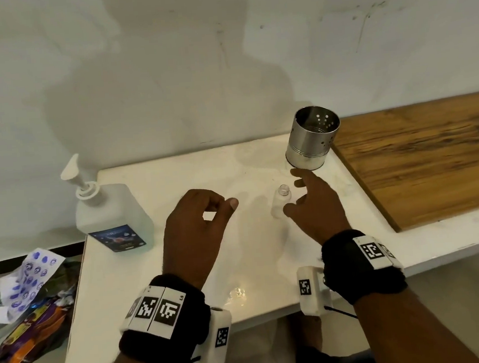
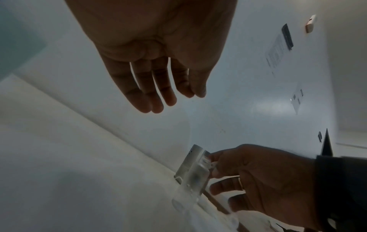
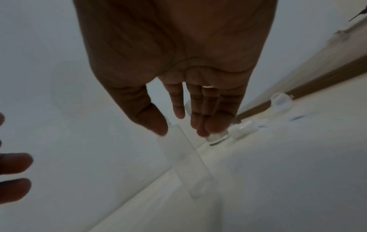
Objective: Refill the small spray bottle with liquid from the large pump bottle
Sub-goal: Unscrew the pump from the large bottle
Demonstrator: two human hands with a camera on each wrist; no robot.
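The large pump bottle (image 1: 112, 214) stands at the table's left, frosted with a blue label and its white pump fitted. The small clear spray bottle (image 1: 282, 203) stands upright and uncapped near the middle. My right hand (image 1: 298, 194) is at the bottle, fingers spread and fairly straight, thumb against its right side. In the right wrist view the thumb (image 3: 157, 125) meets the top of the small bottle (image 3: 186, 164). My left hand (image 1: 220, 208) hovers left of the bottle, fingers loosely curled, holding nothing. The left wrist view shows its fingers (image 2: 155, 94) hanging relaxed.
A perforated metal cup (image 1: 312, 138) stands just behind my right hand. A wooden board (image 1: 420, 158) covers the right side. Two small translucent caps (image 3: 282, 100) lie by the board's edge. Crumpled wrappers (image 1: 29, 298) sit beyond the white table's (image 1: 159, 273) left edge.
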